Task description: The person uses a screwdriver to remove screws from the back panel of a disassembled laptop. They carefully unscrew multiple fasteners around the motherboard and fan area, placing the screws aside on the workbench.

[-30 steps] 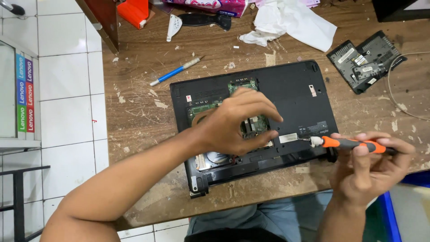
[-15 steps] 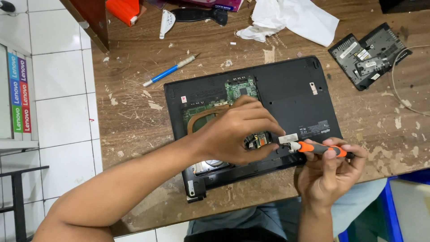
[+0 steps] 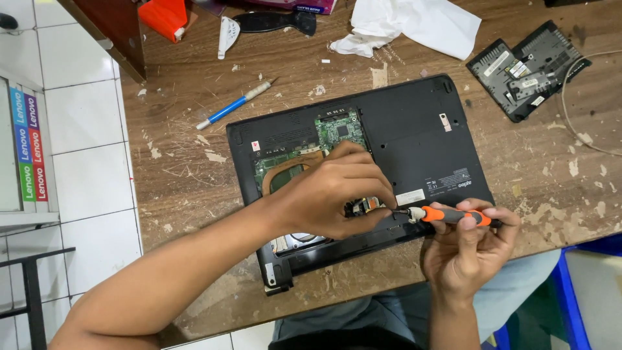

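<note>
A black laptop (image 3: 414, 133) lies upside down on the worn wooden table (image 3: 181, 162), its bottom cover off and the green circuit board (image 3: 337, 129) exposed. My left hand (image 3: 334, 191) rests over the open bay, fingertips pinching a small part near the laptop's front edge. My right hand (image 3: 463, 249) holds an orange-and-black screwdriver (image 3: 450, 215) lying sideways, its tip pointing left to where my left fingers pinch. What lies under my left palm is hidden.
A removed black cover panel (image 3: 528, 68) lies at the back right beside a thin cable (image 3: 573, 110). White cloth (image 3: 414, 26) and a black tool (image 3: 275, 21) sit at the back. A blue-handled tool (image 3: 233, 105) lies left of the laptop. White tiled floor lies to the left.
My right hand with the screwdriver has moved left, bringing the tip against my left fingertips. My left hand stays over the open bay.
</note>
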